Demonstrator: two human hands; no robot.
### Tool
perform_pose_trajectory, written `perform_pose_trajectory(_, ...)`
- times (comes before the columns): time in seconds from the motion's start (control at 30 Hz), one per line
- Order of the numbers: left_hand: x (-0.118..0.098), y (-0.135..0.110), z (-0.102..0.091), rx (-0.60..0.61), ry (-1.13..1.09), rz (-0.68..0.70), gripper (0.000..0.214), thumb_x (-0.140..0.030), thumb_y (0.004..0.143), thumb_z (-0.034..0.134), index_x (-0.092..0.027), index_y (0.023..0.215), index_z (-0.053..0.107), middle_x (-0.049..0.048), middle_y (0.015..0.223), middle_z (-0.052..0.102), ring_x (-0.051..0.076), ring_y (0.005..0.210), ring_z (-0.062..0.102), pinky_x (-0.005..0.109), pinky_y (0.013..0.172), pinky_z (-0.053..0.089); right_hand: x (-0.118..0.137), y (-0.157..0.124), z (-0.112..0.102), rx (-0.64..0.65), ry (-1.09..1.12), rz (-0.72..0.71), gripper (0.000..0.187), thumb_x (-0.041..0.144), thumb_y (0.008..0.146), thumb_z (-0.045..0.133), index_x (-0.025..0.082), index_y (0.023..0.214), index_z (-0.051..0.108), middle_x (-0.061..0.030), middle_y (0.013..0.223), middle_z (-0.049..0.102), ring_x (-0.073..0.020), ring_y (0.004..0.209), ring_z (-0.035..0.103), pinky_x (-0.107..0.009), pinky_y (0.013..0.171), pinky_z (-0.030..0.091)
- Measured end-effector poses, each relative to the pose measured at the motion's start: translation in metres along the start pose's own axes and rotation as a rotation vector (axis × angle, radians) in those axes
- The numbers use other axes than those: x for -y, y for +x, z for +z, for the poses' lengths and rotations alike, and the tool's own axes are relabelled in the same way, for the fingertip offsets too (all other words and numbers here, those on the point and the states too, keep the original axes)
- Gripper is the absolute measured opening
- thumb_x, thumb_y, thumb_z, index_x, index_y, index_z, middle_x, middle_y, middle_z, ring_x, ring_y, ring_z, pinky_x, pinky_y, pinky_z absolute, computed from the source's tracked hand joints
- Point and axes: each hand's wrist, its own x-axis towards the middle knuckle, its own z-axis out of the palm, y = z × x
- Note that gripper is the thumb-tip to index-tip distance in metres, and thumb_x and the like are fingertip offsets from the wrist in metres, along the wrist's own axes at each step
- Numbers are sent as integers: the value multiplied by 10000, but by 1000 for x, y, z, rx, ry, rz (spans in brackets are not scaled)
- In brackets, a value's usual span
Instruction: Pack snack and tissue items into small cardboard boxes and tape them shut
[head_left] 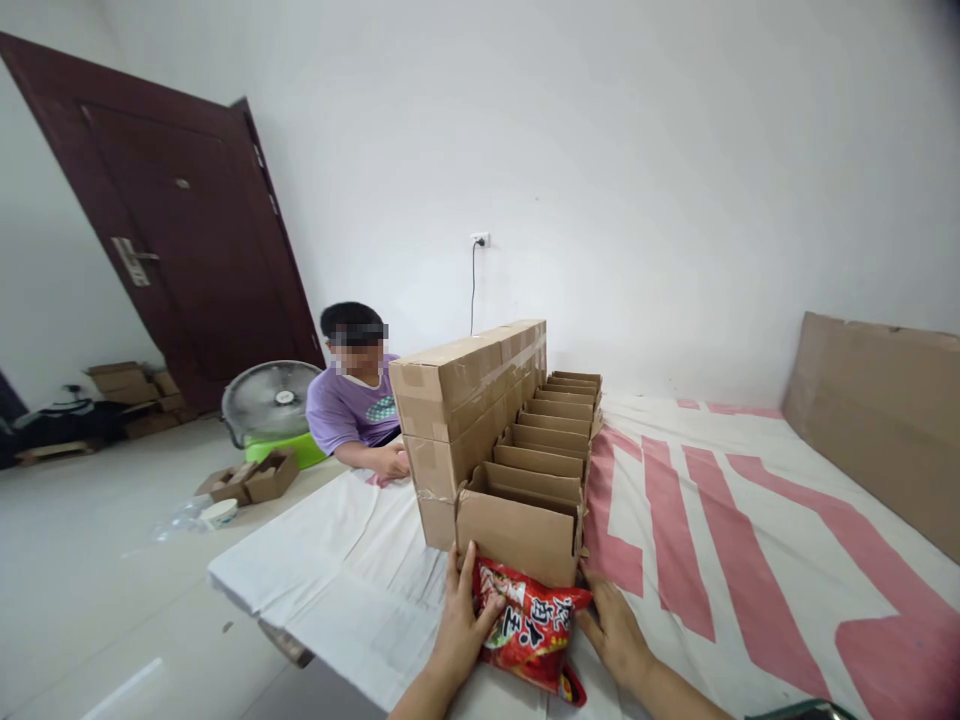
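A red snack packet [531,632] lies on the white and pink sheet [712,540] just in front of a row of several open cardboard boxes [536,470]. My left hand [459,625] rests on the packet's left end with the thumb over it. My right hand [613,622] lies beside the packet's right edge, fingers stretched toward the nearest box. A taller stack of taped, closed cartons [465,420] stands against the left of the row.
Another person in a purple shirt [352,405] sits at the far left edge of the sheet, a hand near the cartons. A fan [270,400], small open boxes [259,478] and a tape roll [220,513] sit on the floor. Flat cardboard [877,415] leans at right.
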Motion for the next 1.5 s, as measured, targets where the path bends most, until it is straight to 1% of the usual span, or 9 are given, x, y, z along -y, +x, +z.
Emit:
perform_pose_trajectory(0.13,3,7,0,14,12,17,789,-414,849,606,-182,1530,283,183,1652,75,341,1537,103,530,1220,208,-2,-1,1,0,2,-13,610,534,910,515,185,1410,511,-153,1374,613,-321,1263,564,-485,1079,436)
perform_pose_trajectory(0.27,5,13,3,29,20,31,812,-445,842,611,-162,1529,282,219,1638,107,363,1528,141,567,1206,209,-7,0,5,-25,6,-9,577,535,903,517,207,1377,547,-136,1372,619,-319,1274,559,-482,1097,424)
perform_pose_trajectory(0.6,-2,17,6,19,158,53,815,-470,821,635,-180,1518,327,216,1613,207,407,1501,208,604,1169,264,-9,1,9,-81,14,-4,637,584,894,509,201,1403,524,-140,1436,569,-330,1311,534,-499,1118,405)
perform_pose_trajectory(0.8,-21,6,5,-97,195,89,695,-426,852,612,-216,1480,398,166,1643,96,399,1498,213,585,1169,285,-11,1,9,-95,44,2,626,585,893,519,220,1401,530,-115,1444,567,-306,1324,525,-473,1131,400)
perform_pose_trajectory(0.87,-30,1,6,-127,204,104,622,-418,857,606,-233,1434,466,145,1618,170,384,1477,265,572,1171,295,-13,1,9,-93,51,2,602,568,909,497,222,1400,532,-112,1450,562,-298,1323,528,-474,1137,397)
perform_pose_trajectory(0.97,-41,-3,9,-90,220,80,580,-426,840,626,-254,1386,531,146,1464,392,374,1379,404,579,1136,348,-16,1,9,-92,46,3,557,508,940,440,207,1398,538,-119,1450,560,-294,1325,529,-491,1146,389)
perform_pose_trajectory(1.03,-45,-4,11,-68,219,55,604,-434,817,651,-268,1385,533,135,1382,448,368,1320,452,579,1110,379,-17,1,10,-95,39,-5,542,460,944,427,188,1399,539,-130,1447,560,-299,1324,530,-506,1146,390)
perform_pose_trajectory(1.27,-48,-7,19,-22,145,-17,689,-401,852,613,-264,1489,389,130,1378,422,354,1352,405,567,1140,339,-19,1,12,-104,12,-38,508,315,901,478,190,1387,556,-119,1428,580,-295,1316,541,-508,1135,412)
perform_pose_trajectory(1.5,-52,-1,31,0,130,-30,712,-429,853,606,-223,1493,373,153,1415,356,368,1394,349,557,1156,312,-9,2,9,-116,58,-38,525,307,910,454,208,1421,519,-106,1446,565,-297,1350,504,-512,1151,389)
